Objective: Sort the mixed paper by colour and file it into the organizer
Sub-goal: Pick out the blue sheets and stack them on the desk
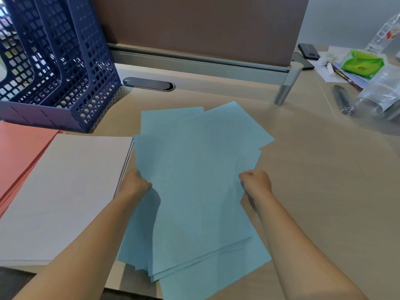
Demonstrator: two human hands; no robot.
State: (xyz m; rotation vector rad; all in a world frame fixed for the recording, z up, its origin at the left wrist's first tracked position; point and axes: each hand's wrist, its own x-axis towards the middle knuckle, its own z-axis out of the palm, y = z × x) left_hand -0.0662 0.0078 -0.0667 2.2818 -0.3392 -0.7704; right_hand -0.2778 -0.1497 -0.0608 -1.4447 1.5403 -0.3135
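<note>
Blue paper sheets [194,180]: loose fanned pile at the worktop's [324,169] front edge, long axis running front to back. Left hand [135,182] and right hand [256,182] each curl a grip round a side edge at mid-length. Blue mesh organizer [65,72]: rear left corner, nearer the left hand.

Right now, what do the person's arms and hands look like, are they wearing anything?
Both forearms are bare, with no sleeves in view. The left hand and right hand wear no gloves, and no watch, ring or bracelet shows on either wrist.
</note>
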